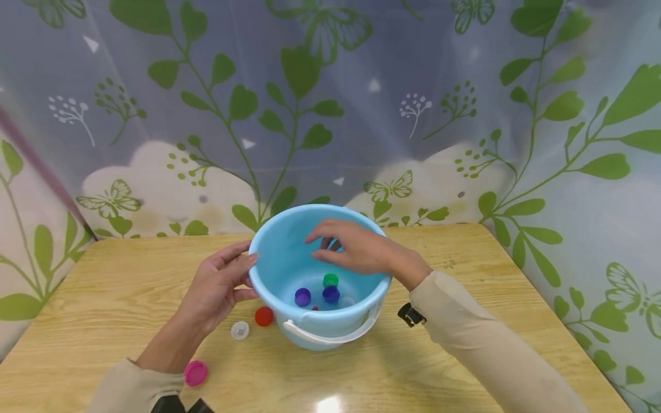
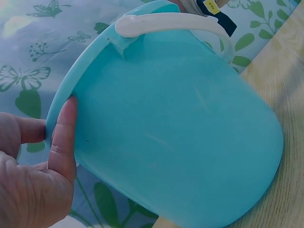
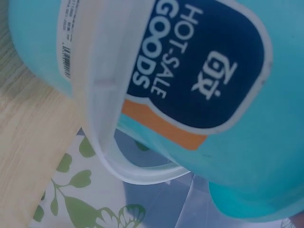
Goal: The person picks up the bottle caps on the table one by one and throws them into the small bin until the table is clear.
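A light blue bucket [image 1: 325, 330] with a white handle [image 1: 335, 341] stands slightly tilted on the table. My left hand [image 1: 219, 287] pinches its left rim, thumb on the upper edge; the left wrist view shows fingers [image 2: 62, 137] against the wall. Over the mouth, my right hand [image 1: 351, 245] reaches in with loosely bent fingers and nothing visible between them. Below it in the bucket lie a purple bottle cap [image 1: 303, 296], a dark blue cap [image 1: 331, 295], a green cap [image 1: 330, 280] and a whitish one [image 1: 348, 301]. The right wrist view shows the printed label [image 3: 204, 66].
A red cap [image 1: 264, 316], a white cap [image 1: 240, 330] and a pink cap [image 1: 195, 373] lie on the wooden table [image 1: 439, 367], left of the bucket and near my left forearm. A leaf-patterned curtain [image 1: 330, 115] hangs behind the table and along its sides.
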Demonstrator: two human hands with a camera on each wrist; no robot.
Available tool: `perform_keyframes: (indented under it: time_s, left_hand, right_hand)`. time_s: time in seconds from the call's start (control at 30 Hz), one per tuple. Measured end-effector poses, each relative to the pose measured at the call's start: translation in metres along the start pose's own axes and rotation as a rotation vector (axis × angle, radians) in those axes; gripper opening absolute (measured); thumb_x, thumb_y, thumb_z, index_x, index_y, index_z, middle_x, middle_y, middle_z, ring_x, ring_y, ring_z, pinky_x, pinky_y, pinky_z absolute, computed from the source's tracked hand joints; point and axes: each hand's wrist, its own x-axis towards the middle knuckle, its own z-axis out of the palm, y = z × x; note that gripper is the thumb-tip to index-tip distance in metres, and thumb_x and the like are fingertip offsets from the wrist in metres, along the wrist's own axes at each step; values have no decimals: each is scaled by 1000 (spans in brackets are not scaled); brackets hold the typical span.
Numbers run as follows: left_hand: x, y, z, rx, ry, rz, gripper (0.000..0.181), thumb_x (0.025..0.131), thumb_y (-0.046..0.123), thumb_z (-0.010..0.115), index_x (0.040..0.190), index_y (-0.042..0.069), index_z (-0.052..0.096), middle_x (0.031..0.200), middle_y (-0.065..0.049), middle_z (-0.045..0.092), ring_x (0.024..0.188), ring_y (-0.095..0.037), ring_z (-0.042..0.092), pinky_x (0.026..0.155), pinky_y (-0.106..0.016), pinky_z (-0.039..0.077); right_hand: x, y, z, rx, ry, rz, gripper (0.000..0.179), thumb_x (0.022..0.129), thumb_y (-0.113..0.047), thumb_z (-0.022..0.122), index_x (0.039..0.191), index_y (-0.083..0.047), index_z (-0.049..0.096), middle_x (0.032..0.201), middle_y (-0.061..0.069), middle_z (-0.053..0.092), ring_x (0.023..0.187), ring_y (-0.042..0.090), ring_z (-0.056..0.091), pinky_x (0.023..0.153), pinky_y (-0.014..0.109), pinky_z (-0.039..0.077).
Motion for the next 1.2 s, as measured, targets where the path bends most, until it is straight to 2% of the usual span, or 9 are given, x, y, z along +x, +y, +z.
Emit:
perform_keyframes:
  time_s: [0.17,0.3,0.57,0.8,1.0,1.1,1.2]
  left_hand:
    - [1,0,1,14,3,-7,46,95,9,60,132,-10,41,87,-9,60,63,-13,61,62,-33,59]
    - [1,0,1,24,9,-10,47,95,10,60,132,-10,41,87,-9,60,63,-12,60,62,-33,59]
    - [1,-1,2,20,9,-8,47,95,8,59,133,-11,40,86,-8,61,63,-12,60,61,-33,59]
    - [1,1,2,25,12,2,46,95,9,60,132,-11,41,86,-8,62,63,-12,60,62,-33,59]
    - [0,1,1,23,9,3,48,95,9,60,134,-11,39,86,-8,62,62,-12,60,61,-33,59]
    - [0,1,1,27,2,3,50,95,9,59,135,-11,38,86,-9,62,63,-12,61,62,-33,59]
    - [1,1,2,26,-7,6,50,95,9,59,134,-12,37,87,-9,62,63,-12,61,61,-33,59]
  right_hand:
    - [-2,2,-1,27,167,-34,21,95,-18,61,115,-12,65,106,-7,61,92,4,57,81,24,51]
    - [-3,3,-1,58,294,-52,18,95,-13,59,112,-11,66,105,-6,61,92,6,57,81,24,51]
    - [-13,4,-13,80,426,-21,16,96,-11,58,110,-9,66,107,-2,61,94,10,58,81,26,52]
    - [-32,10,-30,41,453,102,22,97,-19,57,115,-8,63,111,5,60,95,15,59,82,32,53]
    - [-53,12,-39,52,481,180,28,98,-21,56,120,-5,61,115,6,59,97,20,58,82,36,53]
    - [-64,12,-43,60,430,263,35,98,-27,56,125,-5,57,120,7,58,99,21,58,83,39,53]
    - [-75,14,-43,78,309,370,45,97,-36,55,132,-7,50,126,9,55,102,23,59,81,40,54]
